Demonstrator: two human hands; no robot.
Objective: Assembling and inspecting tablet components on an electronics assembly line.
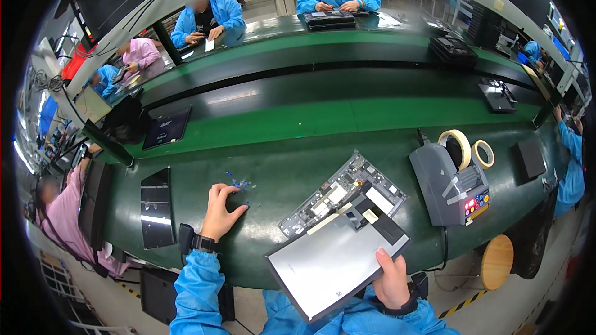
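My right hand point(392, 280) grips a display panel point(329, 267) by its right edge, thumb on top of the silvery-white back. The panel is tilted at the table's front edge. Its upper end, with black tape and a small connector part, overlaps a long exposed electronics assembly point(320, 195) carrying circuit boards. My left hand point(218, 211) rests low over the table, thumb and index finger apart and nothing visible between them. Just beyond those fingertips lie several tiny blue pieces point(239, 181), too small to name. A black glossy panel point(156, 208) lies left of my left hand.
A grey tape dispenser point(447, 180) with tape rolls point(484, 154) on top stands at right, beside a black block point(529, 160). On the raised green shelf are a dark device cover point(167, 128) and another device point(498, 95). Co-workers sit across and at both sides.
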